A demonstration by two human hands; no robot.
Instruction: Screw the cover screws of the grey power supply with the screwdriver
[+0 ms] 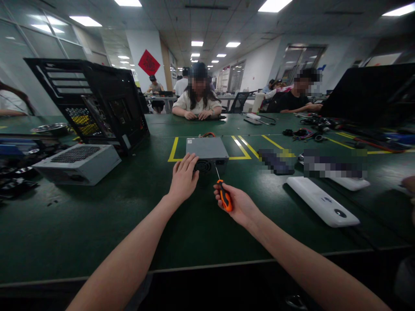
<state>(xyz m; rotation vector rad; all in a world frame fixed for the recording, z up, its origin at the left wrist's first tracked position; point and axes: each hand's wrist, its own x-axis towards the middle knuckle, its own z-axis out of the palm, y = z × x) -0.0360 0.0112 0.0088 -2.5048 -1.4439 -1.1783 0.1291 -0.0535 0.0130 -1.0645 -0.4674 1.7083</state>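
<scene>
Screwdriver at the Front of the Grey Metal Box

My left hand (184,179) lies unclenched on the grey metal box (207,147), its fingers at the near left corner. My right hand (238,205) is closed around an orange-and-black screwdriver (225,196), its shaft pointing up to the box's front face; I can't tell whether the tip touches. The box sits ahead of me on the green table (201,233), between lines of yellow tape (174,149). To my left are a second grey box (78,166) and a black computer case (125,103); to my right, a white device (320,201). Across from me sits a person (197,101).
</scene>
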